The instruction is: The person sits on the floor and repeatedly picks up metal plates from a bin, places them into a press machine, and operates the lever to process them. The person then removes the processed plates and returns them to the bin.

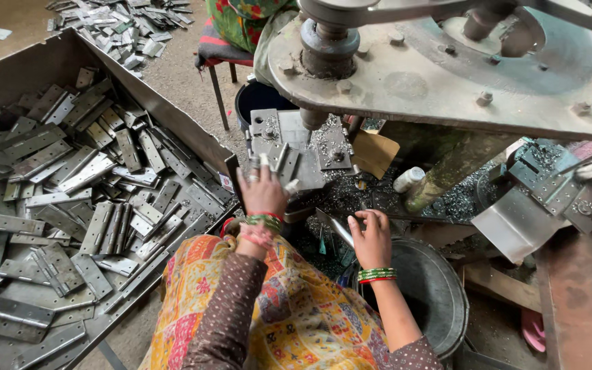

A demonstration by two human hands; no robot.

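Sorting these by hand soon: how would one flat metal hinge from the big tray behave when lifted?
The hinges look like flat steel, so probably stiff and heavy for their size. Each has a knuckle, so a leaf may swing. Tangled in the tray, neighbours may snag or slide.

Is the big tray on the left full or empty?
Full. The tray is heaped with flat grey metal hinges, overlapping each other nearly wall to wall.

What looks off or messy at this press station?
Metal shavings lie scattered across the bench around the press plate. Hinges are heaped loose in the tray, and more lie strewn on the floor behind it.
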